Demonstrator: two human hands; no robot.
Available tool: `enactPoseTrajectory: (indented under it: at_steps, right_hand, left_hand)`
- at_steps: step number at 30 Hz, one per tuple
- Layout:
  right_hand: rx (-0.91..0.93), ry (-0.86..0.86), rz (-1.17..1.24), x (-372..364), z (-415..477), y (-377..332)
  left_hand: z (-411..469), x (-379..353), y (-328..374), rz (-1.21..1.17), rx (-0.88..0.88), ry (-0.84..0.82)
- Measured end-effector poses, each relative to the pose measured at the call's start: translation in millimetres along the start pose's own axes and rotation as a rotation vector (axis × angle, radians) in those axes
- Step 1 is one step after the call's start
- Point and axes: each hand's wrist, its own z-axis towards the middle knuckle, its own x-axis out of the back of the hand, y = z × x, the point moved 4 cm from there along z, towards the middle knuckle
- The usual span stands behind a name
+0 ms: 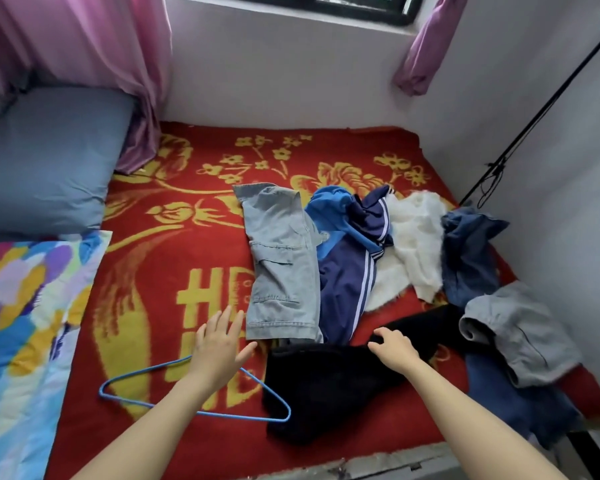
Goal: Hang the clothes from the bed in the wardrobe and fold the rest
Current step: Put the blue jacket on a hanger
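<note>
Clothes lie on the red and yellow blanket (174,258) of the bed. A black garment (326,386) is spread near the front edge. My right hand (394,346) grips its upper edge with curled fingers. My left hand (219,344) hovers open, fingers spread, just left of grey cargo shorts (283,265). A blue wire hanger (136,398) lies on the blanket under my left forearm. Beyond are a navy striped garment (347,271), a white fluffy top (416,244), dark blue jeans (468,254) and a grey garment (520,334).
A grey-blue pillow (49,157) sits at the far left with a colourful quilt (25,317) in front of it. Pink curtains (84,46) hang at the back wall. A black stand (534,116) leans by the right wall.
</note>
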Motion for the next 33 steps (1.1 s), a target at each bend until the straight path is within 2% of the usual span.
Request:
enactPoseTrajectory:
  at_steps: [8,10,12,15,16,25,33]
  right_hand:
    - [0.011,-0.090,0.178,8,68,19]
    - [0.010,-0.086,0.214,17,95,26]
    - [0.004,-0.070,0.243,29,126,31]
    - [0.025,-0.040,0.269,48,176,32]
    - [0.045,-0.037,0.272,54,199,34]
    - [0.112,-0.019,0.224,76,323,37]
    - [0.214,0.156,0.028,81,409,16]
  left_hand:
    - [33,-17,37,0.017,0.058,-0.089]
    - [45,-20,50,0.005,0.104,-0.197]
    - [63,-25,62,0.026,0.096,-0.160]
    - [99,-39,80,0.007,0.177,-0.219]
    - [119,-49,87,0.027,0.178,-0.181]
    - [208,-126,120,0.109,0.255,-0.384]
    - [267,-172,104,0.201,0.292,-0.396]
